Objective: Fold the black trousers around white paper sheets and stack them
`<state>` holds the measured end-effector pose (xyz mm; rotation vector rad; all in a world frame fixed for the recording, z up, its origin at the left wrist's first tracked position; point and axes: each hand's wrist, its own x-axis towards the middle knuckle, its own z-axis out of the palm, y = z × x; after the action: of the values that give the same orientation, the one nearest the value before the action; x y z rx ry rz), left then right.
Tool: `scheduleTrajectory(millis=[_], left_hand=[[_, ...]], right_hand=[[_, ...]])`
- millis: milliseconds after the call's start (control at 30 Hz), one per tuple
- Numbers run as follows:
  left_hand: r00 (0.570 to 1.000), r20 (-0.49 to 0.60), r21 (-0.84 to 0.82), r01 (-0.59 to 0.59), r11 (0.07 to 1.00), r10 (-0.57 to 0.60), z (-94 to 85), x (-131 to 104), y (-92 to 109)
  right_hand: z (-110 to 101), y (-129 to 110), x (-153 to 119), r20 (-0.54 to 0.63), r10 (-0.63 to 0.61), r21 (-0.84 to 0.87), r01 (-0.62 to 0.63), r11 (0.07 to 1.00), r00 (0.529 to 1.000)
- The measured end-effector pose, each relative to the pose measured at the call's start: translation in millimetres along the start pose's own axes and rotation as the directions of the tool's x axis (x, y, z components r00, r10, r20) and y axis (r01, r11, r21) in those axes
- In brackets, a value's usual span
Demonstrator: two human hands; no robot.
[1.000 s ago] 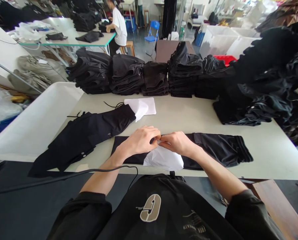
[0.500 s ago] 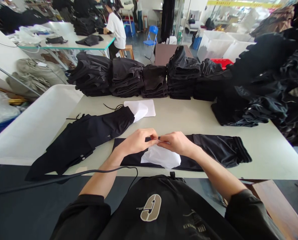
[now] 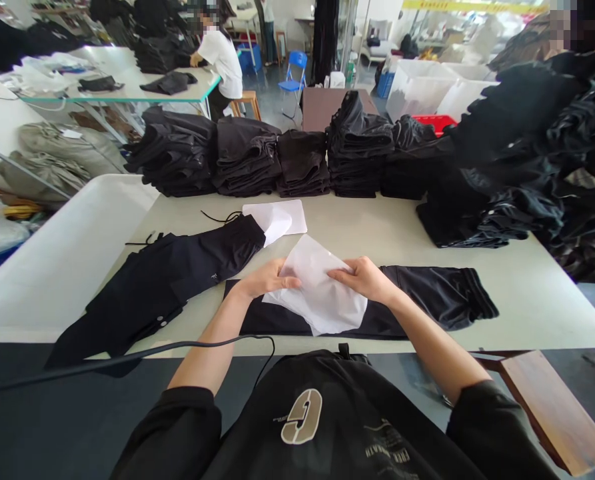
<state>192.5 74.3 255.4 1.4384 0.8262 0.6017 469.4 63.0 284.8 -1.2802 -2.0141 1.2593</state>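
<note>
Between my hands a thin white sheet (image 3: 322,283), like tissue paper or a thin bag, is spread over black trousers (image 3: 434,293) lying lengthwise on the table. My left hand (image 3: 270,279) pinches its left edge, thumb on top. My right hand (image 3: 362,277) grips its upper right edge. The sheet hides the middle of the trousers; their gathered waistband or cuff end points right. To the left lies a second pair of black trousers (image 3: 177,270) at a slant, its narrow end against a stack of white sheets (image 3: 294,217).
Piles of folded black garments (image 3: 247,157) line the table's far edge, with a taller heap (image 3: 507,153) at the right. A white trough (image 3: 67,260) borders the left. A dark cable (image 3: 177,345) crosses in front of me. Beyond, a person (image 3: 222,57) works at another table.
My hands have moved apart, and the white sheet that was bunched and pinched between them is now opened out wider. The view has shifted slightly.
</note>
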Motion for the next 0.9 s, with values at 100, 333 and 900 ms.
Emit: scheduleTrajectory(millis=[100,333,900], left_hand=[[0.991,0.030,0.041,0.127,0.991,-0.128,-1.2,0.3,-17.4],[0.944,-0.310,0.004,0.116,0.993,-0.109,-15.9,-7.2,-42.1],[0.981,-0.168,0.054,0.112,0.992,-0.101,-33.5,-17.4,-51.0]], right_hand=[[-2.7,9.8,0.1,-0.101,0.074,0.035,-0.071,0.997,0.992],[-12.0,33.8,-7.7,-0.243,0.087,0.016,-0.086,0.996,0.966],[-43.4,84.9,-16.1,-0.379,0.183,0.111,-0.152,0.982,0.907]])
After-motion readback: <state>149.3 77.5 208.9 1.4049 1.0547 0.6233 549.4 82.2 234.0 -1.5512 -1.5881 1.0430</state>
